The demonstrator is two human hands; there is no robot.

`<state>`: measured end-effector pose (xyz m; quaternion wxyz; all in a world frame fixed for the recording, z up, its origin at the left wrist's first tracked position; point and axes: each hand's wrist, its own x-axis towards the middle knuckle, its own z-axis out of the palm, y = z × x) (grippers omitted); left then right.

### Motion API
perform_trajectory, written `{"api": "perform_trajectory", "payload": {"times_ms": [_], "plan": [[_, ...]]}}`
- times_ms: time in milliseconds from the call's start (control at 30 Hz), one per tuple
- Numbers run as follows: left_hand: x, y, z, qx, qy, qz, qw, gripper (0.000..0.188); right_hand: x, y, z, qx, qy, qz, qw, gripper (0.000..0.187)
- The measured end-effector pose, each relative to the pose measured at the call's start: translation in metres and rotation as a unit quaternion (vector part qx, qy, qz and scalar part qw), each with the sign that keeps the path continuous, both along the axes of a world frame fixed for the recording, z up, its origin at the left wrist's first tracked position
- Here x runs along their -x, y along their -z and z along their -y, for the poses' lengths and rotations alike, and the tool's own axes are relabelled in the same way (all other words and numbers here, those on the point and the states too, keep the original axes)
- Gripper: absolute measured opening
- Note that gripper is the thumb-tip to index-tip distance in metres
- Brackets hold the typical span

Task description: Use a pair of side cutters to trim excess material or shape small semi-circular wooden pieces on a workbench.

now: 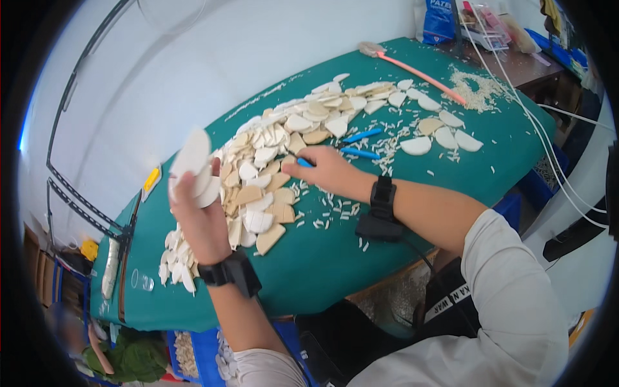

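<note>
My left hand (205, 222) is closed round a few white half-round pads (193, 155), lifted above the left side of the table. The pads are fanned out, thumb on the near side. In my right hand (322, 169) is a slim blue-handled tool (304, 162) with a thin dark tip pointing up and left; its exact kind is hard to make out. Below and between both hands spreads a heap of white and beige half-round pads (261, 203). Just beyond my right hand lies a tool with two blue handles (361, 153), its head hidden among scraps.
Small white offcuts (332, 209) litter the green tablecloth (290, 277). A brush with a pink handle (419, 76) lies at the back right beside a scrap pile (480, 89). A yellow cutter (151, 179) and a clear cup (143, 280) are at the left. White cables (535, 122) hang at right.
</note>
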<state>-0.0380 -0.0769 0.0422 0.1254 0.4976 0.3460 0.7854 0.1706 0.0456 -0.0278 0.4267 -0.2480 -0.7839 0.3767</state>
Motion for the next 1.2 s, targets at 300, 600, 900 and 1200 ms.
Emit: {"api": "perform_trajectory", "payload": {"times_ms": [300, 600, 900, 1200], "plan": [[0.007, -0.102, 0.287, -0.211, -0.004, -0.004, 0.978, 0.025, -0.023, 0.013, -0.039, 0.124, -0.010, -0.092, 0.988, 0.024], [0.121, 0.146, 0.438, 0.394, -0.512, 0.046, 0.762, 0.077, -0.008, 0.011, -0.025, 0.088, -0.042, -0.027, 0.995, 0.022], [-0.004, 0.284, 0.428, 0.545, -0.401, 0.051, 0.734, 0.079, -0.018, 0.011, -0.027, 0.065, -0.054, -0.015, 0.996, 0.020], [-0.043, 0.275, 0.353, 0.514, -0.137, -0.167, 0.830, 0.081, -0.029, 0.010, -0.024, -0.003, -0.043, 0.050, 0.998, 0.019]]}}
